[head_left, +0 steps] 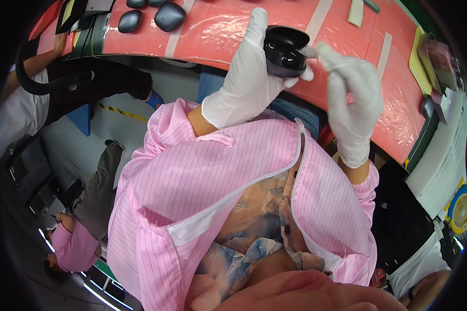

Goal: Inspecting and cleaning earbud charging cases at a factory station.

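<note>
My left hand [249,83], in a white glove, holds an earbud charging case [285,59] above the near edge of the pink-covered table. The glossy black case has its lid up, and the hollows inside face me. My left thumb points up beside the lid, and the other fingers wrap beneath the case. Just to its right is my right hand [353,85], also gloved, with thumb and forefinger pinched together close to the case's right side. A small pale tip shows between pinch and case; what it is I cannot make out.
Several closed dark cases [170,17] sit at the table's far left. Tape strips cross the pink table cover [218,39]. A pale block [355,13] lies at the far right, with a yellow pad [417,57] and another dark case [427,106] nearby. A co-worker's arm [41,62] reaches the table at left.
</note>
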`<state>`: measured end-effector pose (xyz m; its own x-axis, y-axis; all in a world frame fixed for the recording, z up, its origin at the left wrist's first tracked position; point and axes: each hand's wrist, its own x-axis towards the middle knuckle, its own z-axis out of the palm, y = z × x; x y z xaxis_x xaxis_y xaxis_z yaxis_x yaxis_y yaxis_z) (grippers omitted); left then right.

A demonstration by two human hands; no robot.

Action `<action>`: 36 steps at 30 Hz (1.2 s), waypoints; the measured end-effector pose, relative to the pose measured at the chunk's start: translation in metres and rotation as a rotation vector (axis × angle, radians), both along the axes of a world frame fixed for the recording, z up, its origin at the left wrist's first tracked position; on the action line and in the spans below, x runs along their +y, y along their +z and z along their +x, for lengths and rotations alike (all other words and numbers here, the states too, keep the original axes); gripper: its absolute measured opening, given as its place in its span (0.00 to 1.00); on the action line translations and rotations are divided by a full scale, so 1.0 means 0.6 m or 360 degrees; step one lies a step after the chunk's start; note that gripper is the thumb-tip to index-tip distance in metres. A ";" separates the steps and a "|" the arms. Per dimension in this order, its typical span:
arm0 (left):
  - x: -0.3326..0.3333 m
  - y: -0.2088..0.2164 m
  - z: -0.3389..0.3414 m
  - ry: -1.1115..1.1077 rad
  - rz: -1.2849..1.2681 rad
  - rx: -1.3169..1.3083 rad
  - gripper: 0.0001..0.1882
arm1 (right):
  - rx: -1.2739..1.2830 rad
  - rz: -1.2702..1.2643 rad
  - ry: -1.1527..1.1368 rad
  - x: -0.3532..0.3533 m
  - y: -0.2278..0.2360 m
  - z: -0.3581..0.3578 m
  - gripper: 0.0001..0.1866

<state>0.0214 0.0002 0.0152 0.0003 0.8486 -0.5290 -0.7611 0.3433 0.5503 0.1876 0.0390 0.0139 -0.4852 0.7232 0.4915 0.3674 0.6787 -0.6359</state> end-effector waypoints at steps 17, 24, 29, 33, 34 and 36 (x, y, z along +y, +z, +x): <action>-0.002 -0.002 0.021 -0.0037 0.0610 0.0539 0.36 | -0.0194 0.0185 0.0189 0.007 0.037 -0.008 0.13; 0.001 -0.002 -0.016 -0.0036 0.0201 -0.0499 0.37 | -0.0072 -0.0193 0.0343 0.010 0.034 0.025 0.15; 0.005 -0.005 -0.021 -0.0127 0.0176 -0.0949 0.38 | 0.0123 -0.0363 -0.0058 0.024 -0.007 0.054 0.12; 0.009 0.006 -0.016 -0.0103 -0.0013 -0.0983 0.38 | 0.0095 0.0272 0.0102 0.061 0.012 0.029 0.11; 0.008 0.009 -0.013 -0.0130 0.0058 -0.1027 0.38 | 0.0095 0.0274 0.0094 0.067 0.027 0.016 0.11; 0.005 0.011 -0.006 -0.0171 0.0127 -0.1076 0.39 | -0.0057 0.0057 0.0465 0.074 0.050 -0.018 0.13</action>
<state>0.0180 0.0033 0.0218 0.3946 0.8617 -0.3189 -0.9101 0.4143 -0.0065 0.1769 0.0831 0.0436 -0.6878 0.5326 0.4932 0.1747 0.7810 -0.5997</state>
